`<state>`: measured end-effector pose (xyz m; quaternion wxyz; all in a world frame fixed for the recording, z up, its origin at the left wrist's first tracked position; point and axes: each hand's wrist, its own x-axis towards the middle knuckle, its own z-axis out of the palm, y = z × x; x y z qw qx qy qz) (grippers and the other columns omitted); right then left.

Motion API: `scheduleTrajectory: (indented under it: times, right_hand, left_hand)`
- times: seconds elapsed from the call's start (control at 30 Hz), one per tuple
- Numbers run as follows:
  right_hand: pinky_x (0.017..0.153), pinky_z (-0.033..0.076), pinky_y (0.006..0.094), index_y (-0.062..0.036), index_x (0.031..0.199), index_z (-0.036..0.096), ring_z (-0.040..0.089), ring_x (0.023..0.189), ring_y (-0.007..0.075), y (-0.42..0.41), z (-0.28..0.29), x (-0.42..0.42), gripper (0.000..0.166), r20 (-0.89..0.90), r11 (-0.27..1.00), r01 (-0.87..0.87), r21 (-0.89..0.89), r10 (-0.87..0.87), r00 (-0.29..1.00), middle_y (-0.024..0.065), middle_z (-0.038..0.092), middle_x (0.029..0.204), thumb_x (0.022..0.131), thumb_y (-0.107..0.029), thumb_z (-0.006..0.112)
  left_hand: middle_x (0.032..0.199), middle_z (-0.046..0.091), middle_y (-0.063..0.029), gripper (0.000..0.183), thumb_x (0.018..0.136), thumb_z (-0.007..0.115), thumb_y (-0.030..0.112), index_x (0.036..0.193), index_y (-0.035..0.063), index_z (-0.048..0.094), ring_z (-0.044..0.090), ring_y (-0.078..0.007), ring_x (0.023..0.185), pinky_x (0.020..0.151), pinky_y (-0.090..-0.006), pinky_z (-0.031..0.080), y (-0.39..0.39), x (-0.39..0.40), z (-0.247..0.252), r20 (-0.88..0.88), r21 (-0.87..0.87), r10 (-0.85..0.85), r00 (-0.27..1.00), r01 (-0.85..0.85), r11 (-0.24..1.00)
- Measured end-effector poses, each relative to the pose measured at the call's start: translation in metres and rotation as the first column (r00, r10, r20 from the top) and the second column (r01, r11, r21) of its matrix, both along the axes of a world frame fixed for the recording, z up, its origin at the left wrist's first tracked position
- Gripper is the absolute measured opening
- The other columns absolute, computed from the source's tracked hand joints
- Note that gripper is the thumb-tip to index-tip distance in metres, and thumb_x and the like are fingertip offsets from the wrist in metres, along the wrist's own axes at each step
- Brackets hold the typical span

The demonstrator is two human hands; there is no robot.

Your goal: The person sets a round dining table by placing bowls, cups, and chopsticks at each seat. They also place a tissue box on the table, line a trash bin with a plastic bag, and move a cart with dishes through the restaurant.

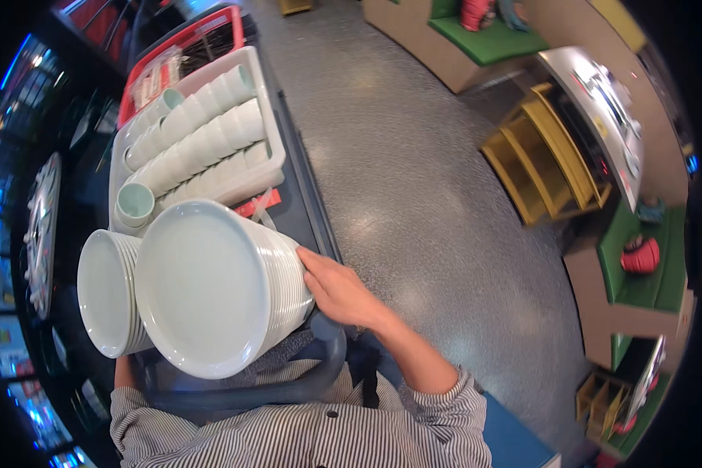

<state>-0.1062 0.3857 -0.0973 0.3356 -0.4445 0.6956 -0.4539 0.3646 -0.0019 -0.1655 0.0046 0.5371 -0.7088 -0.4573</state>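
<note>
A tall stack of white plates (205, 289) stands at the near end of a dark utility cart (295, 169). The fingers of my right hand (339, 289) lie flat against the stack's right side, close to the cart's curved handle (240, 395). A shorter stack of white plates (106, 292) stands just left of it. My left forearm goes behind these plates, which hide the left hand. Beyond the plates, a white plastic tub (275, 131) holds rows of nested white cups (202, 146) lying on their sides.
A red plastic basket (240, 26) with packets and dark utensils is at the cart's far end. Right of the grey floor (386, 175) are a laid table (602, 111), a yellow shelf unit (544, 158) and green bench seats (485, 41). Another laid table (42, 234) is at left.
</note>
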Motion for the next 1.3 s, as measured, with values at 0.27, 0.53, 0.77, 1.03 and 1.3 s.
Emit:
scheduleTrajectory:
  times: [0.27, 0.53, 0.77, 1.03, 1.3]
  right_hand:
    - [0.085, 0.041, 0.0327, 0.0042, 0.113, 0.045, 0.053, 0.101, 0.0297, 0.006, -0.006, -0.048, 0.034, 0.150, 0.972, -0.219, -0.090, 0.231, 0.961, 0.0188, 0.054, 0.107, 0.086, -0.015, 0.044]
    - [0.072, 0.047, 0.0247, 0.0054, 0.102, 0.051, 0.059, 0.081, 0.0133, 0.011, 0.003, -0.152, 0.024, 0.486, 0.963, -0.268, -0.023, 0.244, 0.839, 0.0111, 0.062, 0.089, 0.086, -0.012, 0.046]
    - [0.062, 0.050, 0.0264, 0.0044, 0.107, 0.044, 0.058, 0.077, 0.0162, -0.121, 0.024, -0.201, 0.030, 0.617, 0.934, -0.344, -0.101, 0.330, 0.715, 0.0120, 0.056, 0.095, 0.089, -0.020, 0.044]
    - [0.066, 0.051, 0.0325, 0.0015, 0.103, 0.044, 0.053, 0.088, 0.0199, -0.255, 0.011, -0.256, 0.040, 0.739, 0.947, -0.288, 0.140, 0.094, 0.667, 0.0115, 0.051, 0.099, 0.083, -0.032, 0.051]
    - [0.043, 0.046, 0.0218, 0.0051, 0.091, 0.050, 0.054, 0.052, 0.0131, -0.339, 0.023, -0.302, 0.031, 0.611, 0.835, -0.475, 0.278, 0.228, 0.758, 0.0093, 0.056, 0.070, 0.079, -0.022, 0.056]
  left_hand:
    - [0.121, 0.041, -0.0200, 0.043, 0.073, 0.052, 0.006, 0.115, -0.0007, 0.044, 0.035, -0.0321, 0.115, 0.094, -0.0374, 0.031, 0.140, -0.028, 0.031, 0.387, -0.669, 0.198, 0.901, 0.126, 0.733]
    - [0.129, 0.031, -0.0210, 0.056, 0.070, 0.055, 0.006, 0.122, -0.0007, 0.036, 0.030, -0.0355, 0.118, 0.098, -0.0375, 0.026, 0.301, -0.125, 0.071, 0.223, -0.876, 0.763, 0.606, -0.218, 0.429]
    - [0.124, 0.041, -0.0167, 0.048, 0.084, 0.048, 0.013, 0.127, 0.0020, 0.032, 0.042, -0.0246, 0.109, 0.093, -0.0307, 0.030, 0.338, -0.096, 0.011, -0.531, -0.419, 0.765, 0.364, -0.898, 0.137]
    - [0.080, 0.059, -0.0083, 0.036, 0.081, 0.057, 0.017, 0.113, 0.0020, 0.050, 0.053, -0.0111, 0.071, 0.064, -0.0238, 0.042, 0.347, -0.117, 0.012, -0.595, -0.472, 0.784, 0.175, -0.866, -0.165]
    - [0.103, 0.054, -0.0145, 0.029, 0.086, 0.047, 0.015, 0.107, -0.0044, 0.045, 0.053, -0.0189, 0.093, 0.079, -0.0284, 0.042, 0.390, -0.236, 0.063, -0.681, -0.300, 0.732, 0.007, -0.915, -0.270]
